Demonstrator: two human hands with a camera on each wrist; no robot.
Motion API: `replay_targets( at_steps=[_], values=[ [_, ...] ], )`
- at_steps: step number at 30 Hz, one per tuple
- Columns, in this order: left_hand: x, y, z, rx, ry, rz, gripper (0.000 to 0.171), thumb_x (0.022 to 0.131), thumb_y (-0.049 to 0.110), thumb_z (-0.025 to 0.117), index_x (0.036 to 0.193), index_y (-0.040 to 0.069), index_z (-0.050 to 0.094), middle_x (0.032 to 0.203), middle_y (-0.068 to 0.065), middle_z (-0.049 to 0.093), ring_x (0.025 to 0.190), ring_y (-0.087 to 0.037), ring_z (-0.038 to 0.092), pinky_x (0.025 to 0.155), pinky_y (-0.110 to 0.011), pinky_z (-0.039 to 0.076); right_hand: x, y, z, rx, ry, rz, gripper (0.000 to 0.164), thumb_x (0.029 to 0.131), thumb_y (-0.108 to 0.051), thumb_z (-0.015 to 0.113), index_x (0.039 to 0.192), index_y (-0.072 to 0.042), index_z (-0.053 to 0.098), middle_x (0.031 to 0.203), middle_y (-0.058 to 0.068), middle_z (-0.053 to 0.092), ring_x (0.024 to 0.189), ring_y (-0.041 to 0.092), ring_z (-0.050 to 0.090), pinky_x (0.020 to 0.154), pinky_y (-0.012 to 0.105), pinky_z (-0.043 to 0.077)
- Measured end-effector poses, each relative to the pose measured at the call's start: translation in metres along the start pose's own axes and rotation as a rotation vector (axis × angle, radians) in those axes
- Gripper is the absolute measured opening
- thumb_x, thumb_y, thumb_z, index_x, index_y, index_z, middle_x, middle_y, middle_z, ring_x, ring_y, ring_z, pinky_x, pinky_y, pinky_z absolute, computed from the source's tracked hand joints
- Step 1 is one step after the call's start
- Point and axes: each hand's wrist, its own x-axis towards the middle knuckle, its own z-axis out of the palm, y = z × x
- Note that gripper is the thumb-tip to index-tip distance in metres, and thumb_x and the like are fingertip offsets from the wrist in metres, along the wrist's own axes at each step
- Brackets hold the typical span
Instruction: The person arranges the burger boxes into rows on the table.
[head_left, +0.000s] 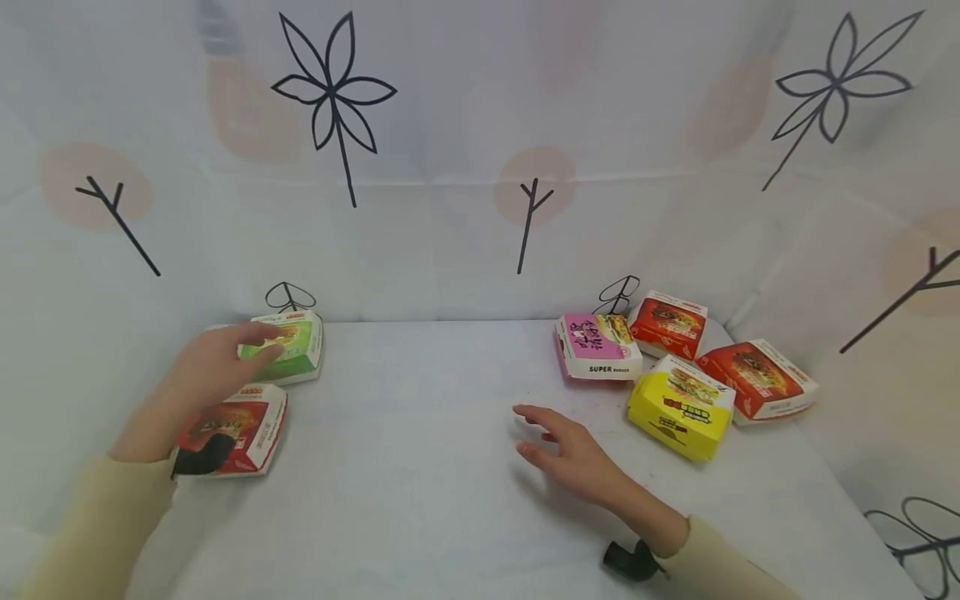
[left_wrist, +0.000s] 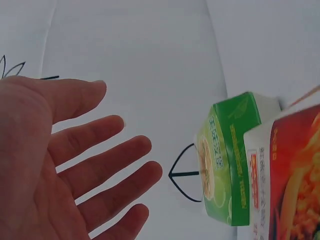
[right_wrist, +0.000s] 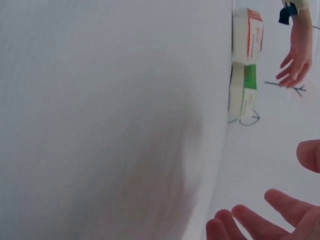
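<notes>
My left hand (head_left: pixel 217 362) is held in the air over two burger boxes at the left, its fingers spread and loose with nothing in them. Below its fingertips in the head view lies the green burger box (head_left: pixel 300 354); the red burger box (head_left: pixel 258 429) sits nearer, partly covered by my wrist. In the left wrist view the green box (left_wrist: pixel 227 160) stands apart from the fingers (left_wrist: pixel 110 150). Over the middle right of the table, my right hand (head_left: pixel 573 458) hovers with relaxed fingers, holding nothing. The yellow burger box (head_left: pixel 686 408) is the one nearest to it.
Behind the yellow box, a pink burger box (head_left: pixel 600 346) and two red ones, one at the back (head_left: pixel 669 325) and one at the right (head_left: pixel 757 379), form a cluster. A patterned white cloth (head_left: pixel 435 233) hangs behind the white table (head_left: pixel 405 450).
</notes>
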Motion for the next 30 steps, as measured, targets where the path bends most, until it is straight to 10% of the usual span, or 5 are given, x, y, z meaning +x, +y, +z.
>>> replay_targets(
  at_steps=[11,30],
  values=[
    [0.035,-0.048,-0.008,-0.019,-0.135,-0.093,0.061,0.098,0.043,0.059,0.142,0.002,0.049,0.139,-0.035,0.044,0.125,-0.055,0.040,0.096,-0.072,0.036,-0.002,-0.010,0.016,0.014,-0.104,-0.059,0.052,0.098,-0.034,0.063,0.144,-0.012,0.052,0.144,0.003,0.053,0.126,0.027,0.054,0.100,0.048,0.048],
    [0.060,-0.087,0.002,-0.087,-0.243,-0.137,0.073,0.091,0.028,0.072,0.150,0.001,0.038,0.148,-0.039,0.028,0.132,-0.060,0.029,0.098,-0.075,0.031,0.006,-0.020,0.022,0.130,-0.229,-0.105,0.051,0.100,-0.025,0.061,0.148,-0.014,0.047,0.146,0.005,0.051,0.130,0.022,0.051,0.103,0.041,0.047]
  ],
)
